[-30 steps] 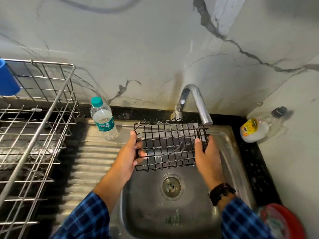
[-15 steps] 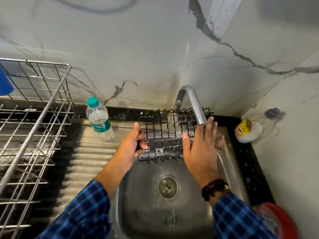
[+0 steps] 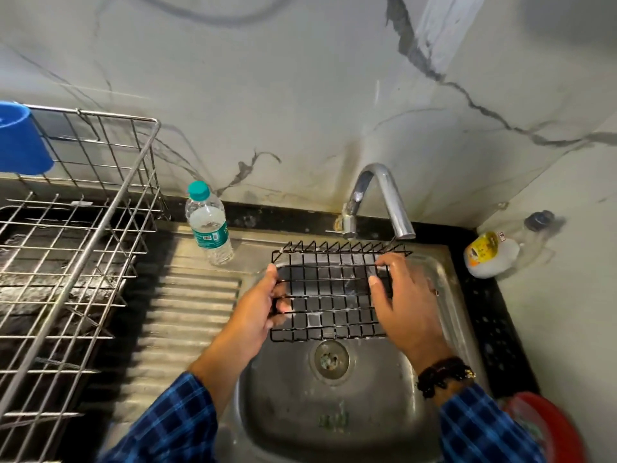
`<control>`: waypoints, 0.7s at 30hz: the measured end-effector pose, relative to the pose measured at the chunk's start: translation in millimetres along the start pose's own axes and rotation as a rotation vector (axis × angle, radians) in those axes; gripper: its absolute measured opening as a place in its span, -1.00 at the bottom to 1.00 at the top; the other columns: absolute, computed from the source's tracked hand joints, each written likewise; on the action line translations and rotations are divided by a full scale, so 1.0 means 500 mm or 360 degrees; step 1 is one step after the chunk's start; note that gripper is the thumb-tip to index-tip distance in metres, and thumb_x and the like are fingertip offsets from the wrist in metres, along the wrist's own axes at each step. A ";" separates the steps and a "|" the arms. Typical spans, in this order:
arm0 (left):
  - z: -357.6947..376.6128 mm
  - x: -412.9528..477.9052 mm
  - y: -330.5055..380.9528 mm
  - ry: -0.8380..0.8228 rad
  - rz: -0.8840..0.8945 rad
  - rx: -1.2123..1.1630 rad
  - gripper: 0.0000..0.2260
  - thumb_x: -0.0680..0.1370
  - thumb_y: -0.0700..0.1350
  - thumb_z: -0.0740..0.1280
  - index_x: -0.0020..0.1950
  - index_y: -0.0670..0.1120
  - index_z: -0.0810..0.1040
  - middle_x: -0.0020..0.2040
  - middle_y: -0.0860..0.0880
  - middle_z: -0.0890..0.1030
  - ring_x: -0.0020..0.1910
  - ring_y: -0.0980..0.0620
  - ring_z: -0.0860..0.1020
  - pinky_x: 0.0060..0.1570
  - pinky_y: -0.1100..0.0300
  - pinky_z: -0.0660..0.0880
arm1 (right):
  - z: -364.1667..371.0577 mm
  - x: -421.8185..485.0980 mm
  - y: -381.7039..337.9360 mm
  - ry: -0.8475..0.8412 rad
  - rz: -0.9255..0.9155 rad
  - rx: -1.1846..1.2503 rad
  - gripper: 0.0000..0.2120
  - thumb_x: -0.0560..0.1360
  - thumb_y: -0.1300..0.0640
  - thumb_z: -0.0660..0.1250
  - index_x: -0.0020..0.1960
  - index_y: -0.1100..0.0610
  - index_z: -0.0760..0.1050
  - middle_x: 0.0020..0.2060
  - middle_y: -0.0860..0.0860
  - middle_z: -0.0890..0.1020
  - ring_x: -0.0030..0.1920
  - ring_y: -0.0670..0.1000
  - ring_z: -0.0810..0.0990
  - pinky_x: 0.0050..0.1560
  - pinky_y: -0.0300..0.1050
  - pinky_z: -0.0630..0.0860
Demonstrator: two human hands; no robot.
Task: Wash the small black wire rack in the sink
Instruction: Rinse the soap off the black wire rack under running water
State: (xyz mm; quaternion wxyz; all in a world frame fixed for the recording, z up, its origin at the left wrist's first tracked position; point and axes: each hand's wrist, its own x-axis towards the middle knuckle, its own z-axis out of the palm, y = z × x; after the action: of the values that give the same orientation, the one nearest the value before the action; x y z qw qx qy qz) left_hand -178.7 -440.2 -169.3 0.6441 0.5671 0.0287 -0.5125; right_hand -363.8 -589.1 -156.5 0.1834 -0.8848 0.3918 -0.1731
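Overhead, head view: one black wire rack (image 3: 334,295), two hands, one sink (image 3: 300,416), one tap (image 3: 384,192), two bottles, one steel dish rack (image 3: 76,262), one blue cup (image 3: 20,142). Left hand (image 3: 258,309) is gripping the wire rack's left edge, fingers curling round the wires. Right hand (image 3: 404,302) is lying over the right end, fingers bent; cannot tell whether it is clasping. Wire rack is sitting roughly flat over the basin, far edge near the spout. It is showing a glossy square grid, with zigzag prongs along the far edge.
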 end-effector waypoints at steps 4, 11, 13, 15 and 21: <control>0.015 0.008 0.019 0.0020 0.0069 0.0132 -0.71 0.67 0.15 0.16 -0.13 -0.02 0.38 -0.44 0.12 0.38 -0.51 0.16 0.34 -0.65 0.35 0.14 | -0.026 0.023 0.013 -0.0263 -0.0142 -0.0087 -0.67 0.59 -0.18 0.08 0.30 -0.17 0.41 0.29 -0.18 0.50 0.38 -0.05 0.36 0.39 0.35 0.29; 0.032 0.012 0.031 0.0013 0.0305 0.0576 -0.56 0.62 0.32 0.08 -0.28 0.04 0.37 -0.43 0.11 0.40 -0.50 0.18 0.43 -0.38 0.17 0.23 | -0.024 0.014 0.009 -0.0018 0.0027 -0.0167 -0.76 0.62 0.05 0.23 0.28 0.01 0.47 0.30 -0.05 0.50 0.28 -0.01 0.42 0.26 -0.15 0.33; 0.037 0.018 0.034 -0.0001 0.0309 0.0543 -0.55 0.62 0.32 0.06 -0.28 0.04 0.36 -0.45 0.12 0.40 -0.51 0.18 0.42 -0.38 0.16 0.21 | -0.012 0.000 0.006 0.0007 -0.0014 -0.0216 -0.70 0.62 0.07 0.22 0.33 0.06 0.48 0.43 -0.01 0.41 0.45 0.06 0.29 0.44 0.03 0.30; 0.042 0.021 0.033 -0.0001 0.0286 0.0474 -0.57 0.63 0.31 0.07 -0.25 0.04 0.37 -0.44 0.13 0.39 -0.52 0.19 0.41 -0.40 0.15 0.19 | -0.001 -0.012 0.007 -0.0016 0.0000 -0.0175 -0.65 0.64 0.07 0.20 0.40 0.09 0.43 0.50 0.01 0.35 0.54 0.06 0.18 0.52 0.17 0.23; 0.078 0.018 0.013 -0.0040 0.0114 0.0280 -0.61 0.67 0.20 0.10 -0.24 0.00 0.34 -0.46 0.12 0.37 -0.49 0.15 0.32 -0.56 0.28 0.09 | 0.000 -0.022 0.022 0.0113 0.0051 -0.0183 -0.60 0.62 0.06 0.13 0.43 0.07 0.39 0.48 0.01 0.38 0.52 0.05 0.28 0.48 0.30 0.24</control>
State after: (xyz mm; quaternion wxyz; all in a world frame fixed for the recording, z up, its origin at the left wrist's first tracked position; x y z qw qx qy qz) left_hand -191.4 -476.5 -156.4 0.6099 0.6157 -0.0449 -0.4969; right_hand -377.7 -587.9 -163.5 0.1209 -0.8808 0.4214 -0.1787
